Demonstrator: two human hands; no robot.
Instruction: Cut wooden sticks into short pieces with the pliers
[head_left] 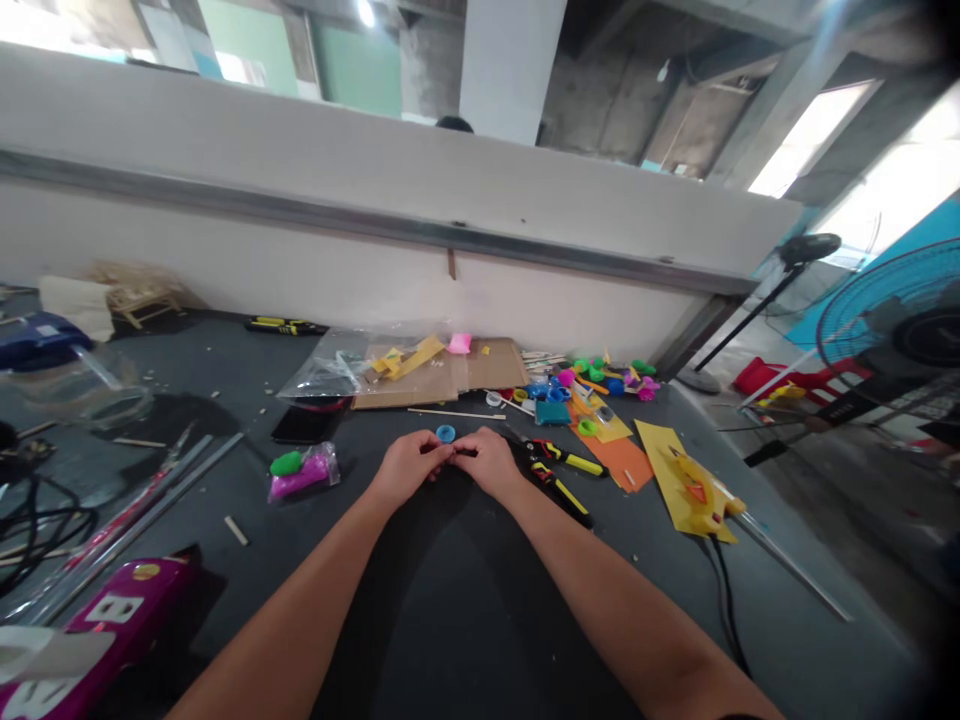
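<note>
At the middle of the dark table, my left hand and my right hand meet, thumbs and fingertips pinched together. Whatever is between the fingertips is too small to make out. Just beyond them sits a small round blue cap, close to the left fingers; whether it is touched I cannot tell. Beside my right hand lie pliers with yellow and black handles. A small plastic bag holding purple clay and a green lump rests to the left of my left hand.
Cardboard and a see-through bag lie behind my hands. Colourful small pieces and orange paper are at right, near a yellow glue gun with a cord. A purple object and rods lie left.
</note>
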